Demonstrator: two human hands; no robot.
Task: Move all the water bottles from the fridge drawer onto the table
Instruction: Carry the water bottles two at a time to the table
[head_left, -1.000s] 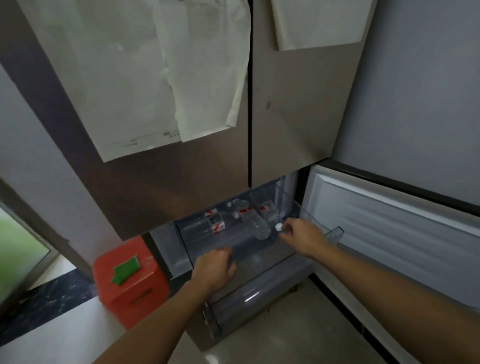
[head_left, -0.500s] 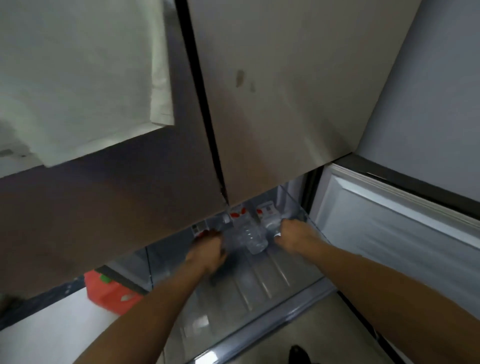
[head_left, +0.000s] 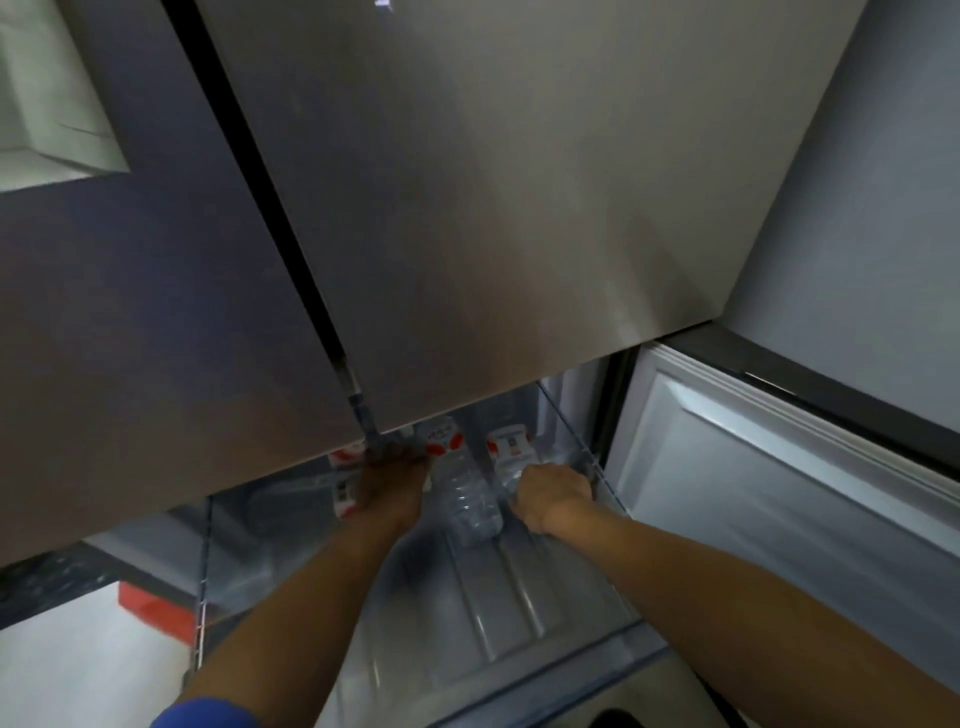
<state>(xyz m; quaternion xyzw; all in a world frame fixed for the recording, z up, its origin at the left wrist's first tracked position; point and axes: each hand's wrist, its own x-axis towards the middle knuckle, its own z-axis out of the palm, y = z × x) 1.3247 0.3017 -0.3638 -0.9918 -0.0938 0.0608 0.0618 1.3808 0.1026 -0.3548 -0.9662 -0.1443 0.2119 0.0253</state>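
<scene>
Middle bottle: clear plastic water bottle w/ red-white label (head_left: 467, 499), lying flat in clear fridge drawer (head_left: 519, 613), lower centre of frame; long axis runs front-to-back.
Left hand (head_left: 389, 483): touching bottle's left side, clenched round left red-label bottle (head_left: 345, 483).
Right hand (head_left: 553, 493): just right of it, clenched round right bottle (head_left: 511, 449).
Nearer: both about equal.

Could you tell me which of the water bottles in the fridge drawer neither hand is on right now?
The middle bottle, lying free between the hands. The left hand covers the left bottle, and the right hand is on the right bottle.
</scene>
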